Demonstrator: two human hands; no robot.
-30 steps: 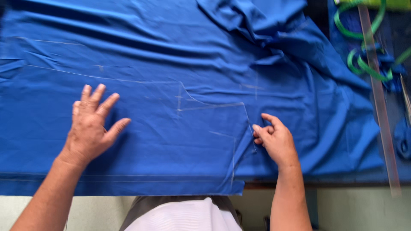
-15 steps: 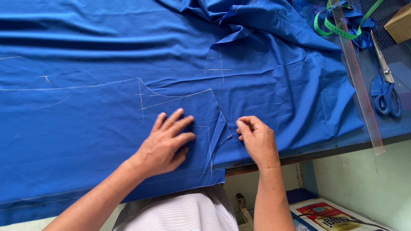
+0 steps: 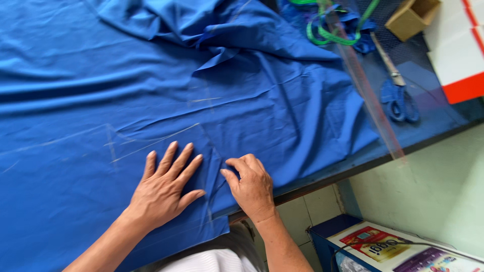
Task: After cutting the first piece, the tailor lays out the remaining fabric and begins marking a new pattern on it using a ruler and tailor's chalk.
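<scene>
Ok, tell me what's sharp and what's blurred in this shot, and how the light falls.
Head view: the left hand, right hand and blue cloth are fairly sharp under soft, even light; the clear ruler is smeared, the scissors slightly soft; faint sheen on the folds, no hard shadows.

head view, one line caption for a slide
Left hand flat on chalk-marked blue fabric, right hand pinching its fold.

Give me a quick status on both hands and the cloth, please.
Left hand flat on blue cloth. Right hand curled, fingertips pressing cloth beside it. Scissors and clear ruler lie apart, right.
</scene>
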